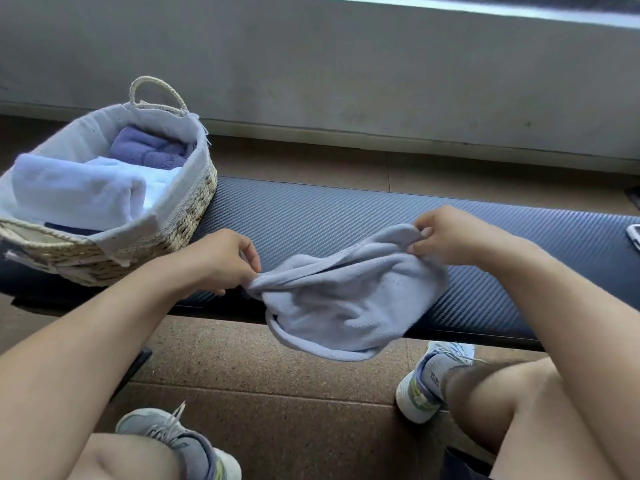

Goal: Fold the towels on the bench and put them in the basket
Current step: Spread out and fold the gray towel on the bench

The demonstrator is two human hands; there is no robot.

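Note:
A crumpled light grey-blue towel (349, 299) hangs between my hands over the front edge of the dark ribbed bench (311, 216). My left hand (218, 261) pinches the towel's left corner. My right hand (446, 233) grips its upper right edge with curled fingers. The woven basket (187, 206) with a white cloth liner stands on the bench at the left. Inside it lie a folded white towel (79, 192) and a folded purple towel (149, 150).
A grey concrete wall (346, 81) rises behind the bench. Brown floor tiles (277, 375) lie under me, with my knees and sneakers at the bottom. A small white object (633, 233) sits at the bench's far right edge.

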